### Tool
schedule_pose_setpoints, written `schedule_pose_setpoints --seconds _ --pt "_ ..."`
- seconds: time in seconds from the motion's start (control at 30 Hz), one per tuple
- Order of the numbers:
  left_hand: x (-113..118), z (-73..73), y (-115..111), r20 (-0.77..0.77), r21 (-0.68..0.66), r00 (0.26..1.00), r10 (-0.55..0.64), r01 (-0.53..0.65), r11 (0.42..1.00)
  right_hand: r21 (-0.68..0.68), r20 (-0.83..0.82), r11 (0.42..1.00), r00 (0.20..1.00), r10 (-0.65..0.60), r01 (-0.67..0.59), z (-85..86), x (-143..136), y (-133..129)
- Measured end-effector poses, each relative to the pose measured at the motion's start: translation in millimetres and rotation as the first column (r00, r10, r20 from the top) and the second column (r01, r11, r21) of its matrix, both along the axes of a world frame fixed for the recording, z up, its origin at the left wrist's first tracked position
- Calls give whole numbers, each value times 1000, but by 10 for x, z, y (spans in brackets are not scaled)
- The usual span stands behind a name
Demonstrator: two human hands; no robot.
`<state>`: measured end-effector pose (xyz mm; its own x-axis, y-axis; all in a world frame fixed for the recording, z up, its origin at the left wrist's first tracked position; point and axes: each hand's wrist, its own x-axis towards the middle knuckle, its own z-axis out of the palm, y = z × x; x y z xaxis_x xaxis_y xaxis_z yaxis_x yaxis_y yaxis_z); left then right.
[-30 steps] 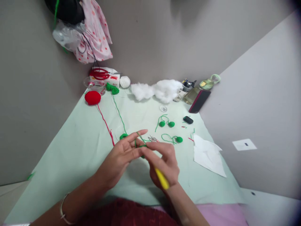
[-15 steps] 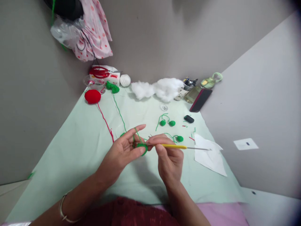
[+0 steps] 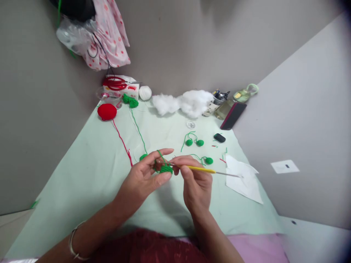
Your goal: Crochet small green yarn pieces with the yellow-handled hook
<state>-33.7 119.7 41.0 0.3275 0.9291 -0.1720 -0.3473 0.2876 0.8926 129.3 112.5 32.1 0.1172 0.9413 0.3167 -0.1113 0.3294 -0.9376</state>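
A small green crochet piece point(image 3: 166, 169) is pinched between the thumb and fingers of my left hand point(image 3: 146, 175). Green yarn loops over that hand's raised index finger and runs down to the piece. My right hand point(image 3: 196, 179) is closed round the yellow handle of a crochet hook point(image 3: 201, 169); its working tip reaches left to the top edge of the green piece, and a second metal end points right. Whether the tip sits inside a stitch is too small to tell. Behind the left fingers lies another bit of green crochet point(image 3: 143, 157), partly hidden.
Red yarn point(image 3: 107, 111), green yarn point(image 3: 130, 100) and a white ball point(image 3: 145, 93) lie at the back left, near red-handled scissors point(image 3: 115, 83). White stuffing point(image 3: 196, 103), a pen cup point(image 3: 215, 104), a phone point(image 3: 233, 116) and small green balls point(image 3: 200, 143) are further right. White paper point(image 3: 242, 179) lies right.
The hook's tip has risen slightly and its handle tilts more. The green piece has turned in my left fingers, showing more of its stitched side. The left index finger extends a little further right.
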Motion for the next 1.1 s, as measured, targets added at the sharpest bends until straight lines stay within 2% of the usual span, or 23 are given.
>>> schedule_pose_setpoints --seconds 0.17,0.3,0.43,0.57,0.7,0.77,0.87,0.9,0.93,1.0,1.1 --pt "-65 -9 25 -79 48 997 12 -9 999 -87 -155 995 988 28 -42 33 19 43" --pt "-79 21 36 -114 50 993 24 -18 999 -72 -168 994 983 69 -81 68 38 62" --pt "-74 76 36 -156 66 987 49 -39 997 -23 -67 996 995 79 -81 71 66 8" --pt "-73 114 32 -219 65 973 68 -55 996 135 199 991 980 -4 -23 90 86 -58" --pt "-48 109 9 -305 103 946 113 -85 991 318 427 946 899 -91 -56 95 95 -82" --pt "-25 99 -6 -330 113 933 145 -114 987 395 551 914 819 -159 -88 64 95 -93" --pt "0 74 -9 -212 52 970 116 -107 993 527 685 843 639 -349 -106 -17 88 -122" --pt "0 64 -1 -135 6 988 73 -73 997 560 693 822 600 -400 -100 -41 84 -131" --pt "-4 54 10 -50 -47 998 25 -27 999 577 685 812 593 -422 -89 -56 81 -137" --pt "-28 38 42 100 -151 994 -45 60 987 537 621 843 691 -369 -33 -57 73 -132" --pt "-76 35 79 190 -204 980 -53 93 974 334 339 939 919 -202 82 7 58 -77"
